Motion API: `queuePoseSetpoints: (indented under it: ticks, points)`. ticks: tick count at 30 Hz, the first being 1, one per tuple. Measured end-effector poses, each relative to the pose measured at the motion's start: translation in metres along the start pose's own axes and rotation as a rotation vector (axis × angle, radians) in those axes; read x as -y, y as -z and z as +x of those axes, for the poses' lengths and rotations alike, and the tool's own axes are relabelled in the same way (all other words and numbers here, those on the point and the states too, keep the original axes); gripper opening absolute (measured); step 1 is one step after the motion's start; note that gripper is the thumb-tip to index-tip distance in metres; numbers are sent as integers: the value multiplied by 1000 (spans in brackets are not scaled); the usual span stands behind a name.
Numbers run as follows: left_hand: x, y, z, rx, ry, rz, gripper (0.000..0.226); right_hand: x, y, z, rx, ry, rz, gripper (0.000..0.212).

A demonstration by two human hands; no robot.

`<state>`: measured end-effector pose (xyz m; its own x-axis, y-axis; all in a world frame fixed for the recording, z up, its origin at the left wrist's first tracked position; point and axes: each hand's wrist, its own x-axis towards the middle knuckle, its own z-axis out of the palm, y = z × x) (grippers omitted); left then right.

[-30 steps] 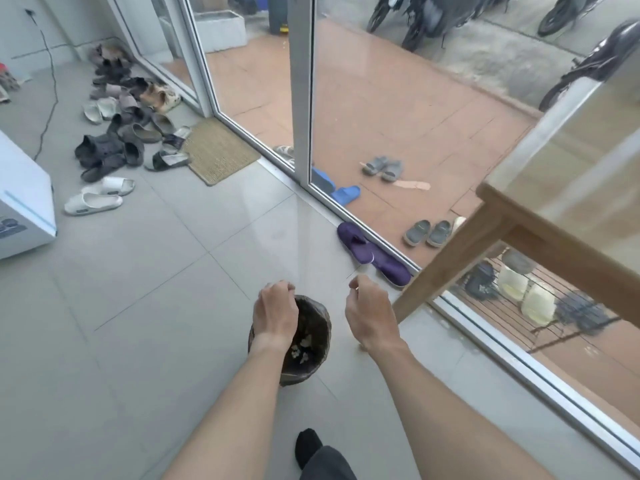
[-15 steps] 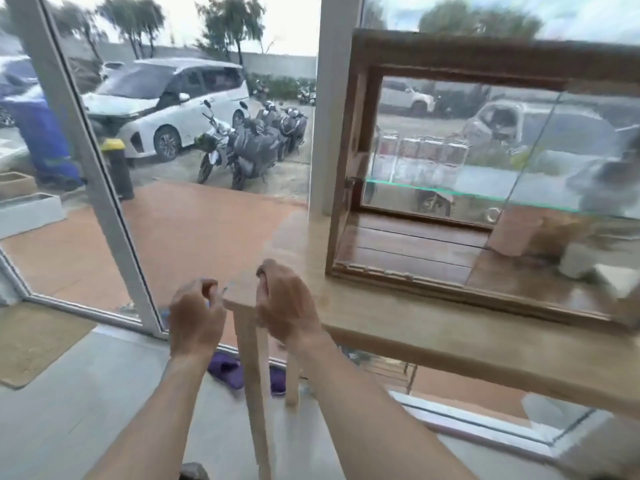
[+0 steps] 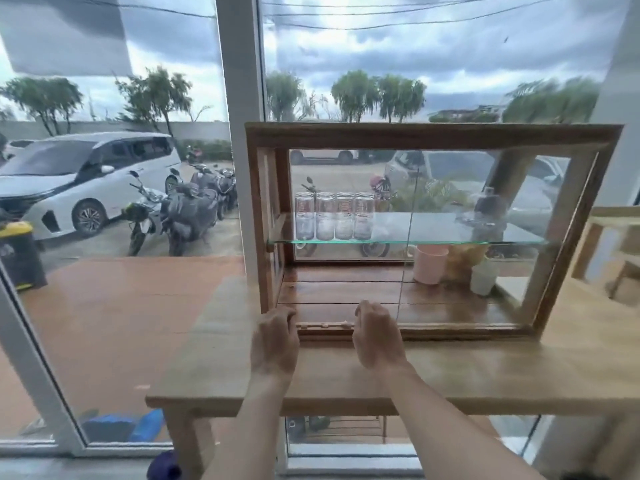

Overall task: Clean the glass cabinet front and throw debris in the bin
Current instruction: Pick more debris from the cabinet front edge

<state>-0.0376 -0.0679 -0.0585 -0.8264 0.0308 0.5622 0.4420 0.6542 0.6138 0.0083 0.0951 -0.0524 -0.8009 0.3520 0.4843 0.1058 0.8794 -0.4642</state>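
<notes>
A wooden-framed glass cabinet [image 3: 433, 135] stands on a light wooden table [image 3: 519, 368] by the window. A vertical edge of its sliding glass pane [image 3: 403, 258] shows near the middle. My left hand [image 3: 275, 341] and my right hand [image 3: 375, 336] rest with fingers curled down at the cabinet's bottom front track. Small pale bits of debris [image 3: 325, 325] lie in the track between them. My fingertips are hidden, and nothing shows in either hand. The bin is out of view.
Inside, several glasses [image 3: 334, 216] stand on a glass shelf [image 3: 398, 241]; a pink cup [image 3: 430, 263] and a white container [image 3: 483, 275] sit on the cabinet floor at right. A window post [image 3: 239, 133] rises behind the table's left end. Slippers [image 3: 145, 426] lie outside below.
One second ago both hands were over the bin on the floor. My view has since lifted to the table, and both hands have risen to the cabinet's bottom track.
</notes>
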Motion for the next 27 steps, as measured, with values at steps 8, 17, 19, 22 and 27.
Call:
queuePoseSetpoints:
  ticks: [8, 17, 19, 22, 27]
  points:
    - [-20, -48, 2, 129, -46, 241, 19, -10, -22, 7, 87, -9, -52, 22]
    - [-21, -58, 9, 241, -27, 295, 16, -3, -29, 16, 185, -50, -230, 25]
    - [-20, -51, 8, 211, -34, 246, 16, -5, -27, 14, 156, -41, -203, 32]
    - [-20, -35, 6, 154, -67, 217, 19, -10, -22, 6, 73, -28, -169, 37]
    - [-17, -2, -1, 97, -29, 211, 21, 4, -19, -9, 66, -52, -65, 31]
